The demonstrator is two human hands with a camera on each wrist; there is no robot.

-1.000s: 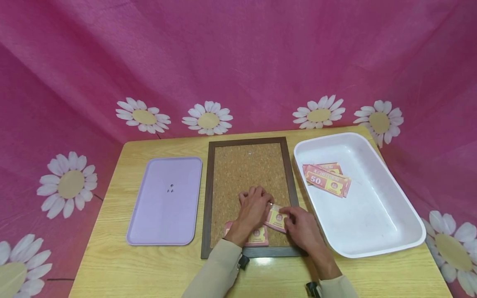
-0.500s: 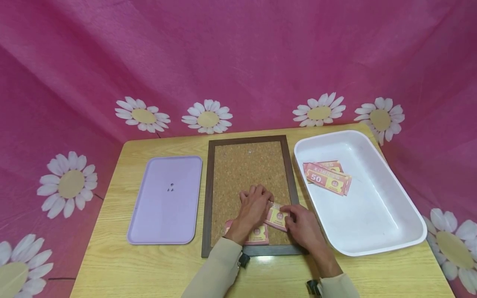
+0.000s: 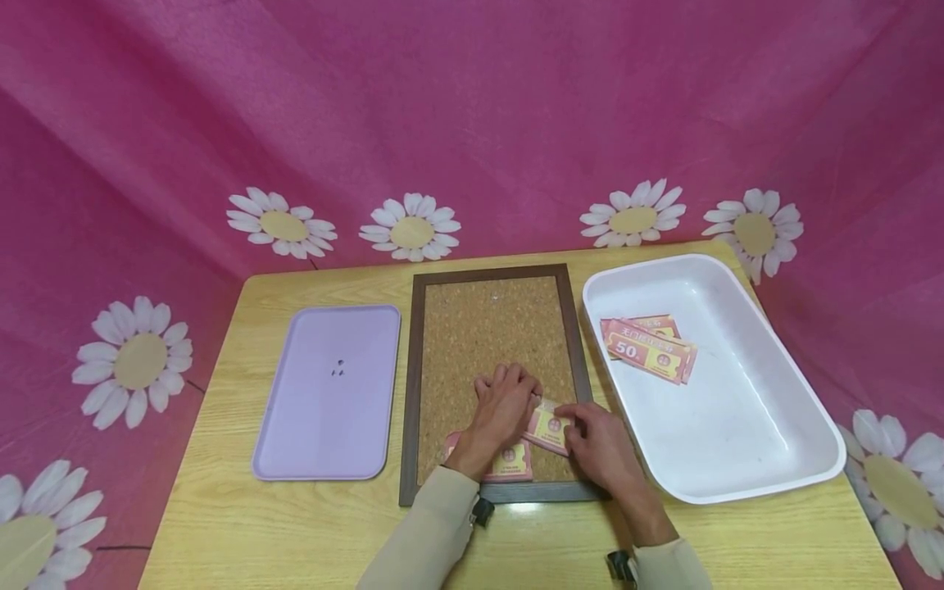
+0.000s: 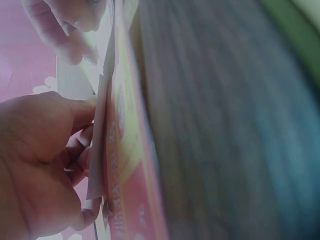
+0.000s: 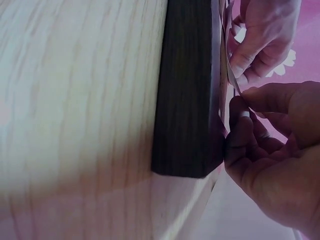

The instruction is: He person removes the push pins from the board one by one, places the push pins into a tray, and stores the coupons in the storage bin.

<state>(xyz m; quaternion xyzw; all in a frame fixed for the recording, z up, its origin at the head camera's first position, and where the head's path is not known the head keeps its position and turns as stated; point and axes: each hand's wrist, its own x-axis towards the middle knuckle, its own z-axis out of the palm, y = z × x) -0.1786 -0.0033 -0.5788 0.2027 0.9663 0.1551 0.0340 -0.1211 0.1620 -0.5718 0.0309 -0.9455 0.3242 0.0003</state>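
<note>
Curtain [image 3: 472, 123]: pink, printed with white daisies [image 3: 410, 233], hangs round the far, left and right sides.
Table [image 3: 214, 524]: pale wood grain, rounded far corners.
Tub [image 3: 726, 401]: white, deep, along table's right edge, top end by far right corner.
Corkboard [image 3: 494, 336]: brown frame [image 3: 542, 492], mid-table, between tub and tray, far side close to table's far edge.
Tray [image 3: 324, 426]: purple, shallow, toward table's left edge.
Right hand [image 3: 603, 449]: narrow, thumb and finger pinch right end of the top coupon [image 3: 549, 429].
Left hand [image 3: 504, 406]: fingers bent, touching same coupon's left end; cannot tell if gripping.
Top coupon: pink and yellow, over cork, near board's lower right corner, tilted.
Lower coupon [image 3: 510, 463]: on cork along board's near edge, partly under left wrist.
Spare coupons [image 3: 649, 354]: overlapping pile at tub's far left corner, uppermost reads 50.
Dark bits [image 3: 340, 362]: tiny, grouped around tray's middle, too small to identify.
</note>
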